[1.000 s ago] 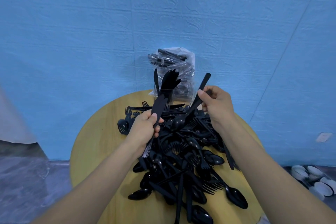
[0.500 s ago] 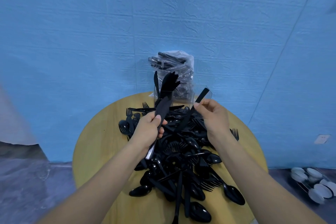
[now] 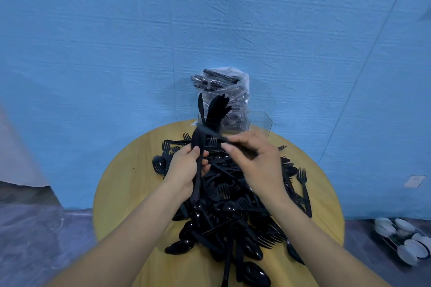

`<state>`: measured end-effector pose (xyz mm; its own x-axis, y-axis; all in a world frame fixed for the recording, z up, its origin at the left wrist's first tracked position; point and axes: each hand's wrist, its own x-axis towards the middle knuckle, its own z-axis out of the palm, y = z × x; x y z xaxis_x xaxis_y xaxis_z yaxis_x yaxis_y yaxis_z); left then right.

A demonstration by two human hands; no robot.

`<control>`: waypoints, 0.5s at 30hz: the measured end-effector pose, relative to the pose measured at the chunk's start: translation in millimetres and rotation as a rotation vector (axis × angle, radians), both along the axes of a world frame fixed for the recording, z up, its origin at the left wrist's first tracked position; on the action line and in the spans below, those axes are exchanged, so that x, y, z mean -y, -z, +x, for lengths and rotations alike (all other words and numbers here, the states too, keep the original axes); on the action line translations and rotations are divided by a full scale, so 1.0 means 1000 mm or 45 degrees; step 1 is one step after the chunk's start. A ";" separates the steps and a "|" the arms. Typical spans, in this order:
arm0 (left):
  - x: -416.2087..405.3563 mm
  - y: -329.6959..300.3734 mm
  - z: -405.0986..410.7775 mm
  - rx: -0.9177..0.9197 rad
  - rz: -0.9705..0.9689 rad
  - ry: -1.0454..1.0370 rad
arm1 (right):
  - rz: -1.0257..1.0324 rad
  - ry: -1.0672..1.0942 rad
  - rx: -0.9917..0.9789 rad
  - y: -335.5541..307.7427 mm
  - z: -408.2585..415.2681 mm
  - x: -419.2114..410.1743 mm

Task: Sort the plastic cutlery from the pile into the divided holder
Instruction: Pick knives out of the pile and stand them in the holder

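While a few black pieces already stand upright in the left compartment of the clear divided holder [image 3: 258, 123] at the upper middle of the frame, most of the job looks undone: the pile of plastic cutlery [image 3: 233, 205] sprawls across the round wooden table [image 3: 121, 184], forks, spoons and knives tangled together from centre to lower edge. The holder's right compartment appears bare, though its clear walls make that hard to judge. Behind it stands a plastic bag [image 3: 224, 84] packed with more black cutlery. The left hand [image 3: 186, 170], centre frame, has its fingers curled round a bunch of knives [image 3: 198, 154] held nearly upright. The right hand [image 3: 256, 161], just to its right and blurred, pinches one thin black piece [image 3: 212, 134] that slants toward the top of that bunch; which kind it is I cannot tell.
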<state>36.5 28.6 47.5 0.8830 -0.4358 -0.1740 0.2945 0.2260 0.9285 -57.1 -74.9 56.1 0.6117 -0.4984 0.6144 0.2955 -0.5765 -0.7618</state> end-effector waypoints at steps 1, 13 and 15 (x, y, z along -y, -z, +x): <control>0.001 -0.001 0.000 -0.040 -0.042 0.013 | -0.149 0.014 -0.021 0.006 0.001 -0.002; 0.010 -0.008 -0.001 -0.160 -0.241 0.026 | -0.721 0.309 0.079 0.021 0.011 -0.011; 0.011 -0.006 0.002 -0.180 -0.254 0.003 | -0.689 0.337 0.085 0.020 0.011 -0.008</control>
